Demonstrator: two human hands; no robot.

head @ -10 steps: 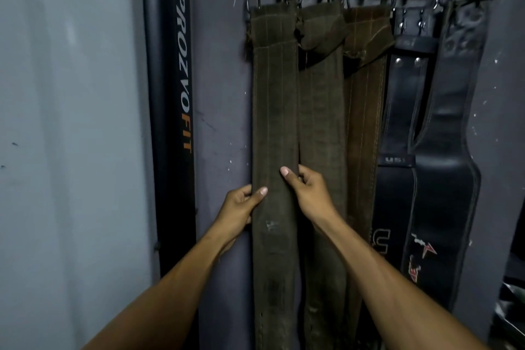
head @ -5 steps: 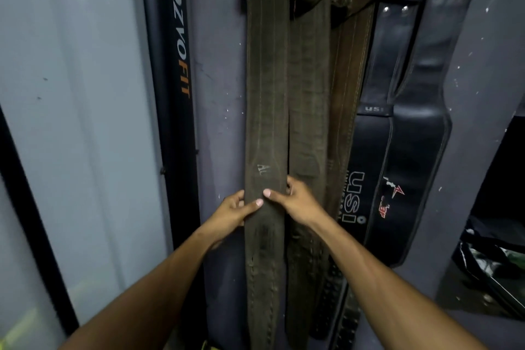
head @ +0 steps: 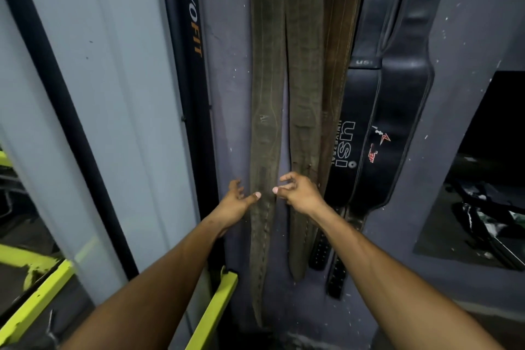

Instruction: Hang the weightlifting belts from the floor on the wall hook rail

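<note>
Five belts hang down the grey wall point(head: 227, 71) in the upper middle of the frame, their tops cut off at the upper edge so the hook rail itself is out of sight. From the left: an olive belt point(head: 267, 94), a second olive belt point(head: 304, 94) just beside it, a brown belt point(head: 339, 60) partly tucked behind that one, then two black leather ones, the USI belt point(head: 358, 111) and a wider black belt point(head: 403, 99) with a red logo.

Both hands are at centre frame, low on the olive pair. The left hand point(head: 235, 202) has loosely spread fingers, its thumb lying across the first olive belt. The right hand point(head: 301, 193) is curled (fingers bent like a claw) at that belt's right edge; from here it seems to hold nothing, though I can't be sure.

A black post point(head: 190, 23) with orange lettering stands at upper left, and yellow-green bars point(head: 216, 307) run along the bottom left.
</note>
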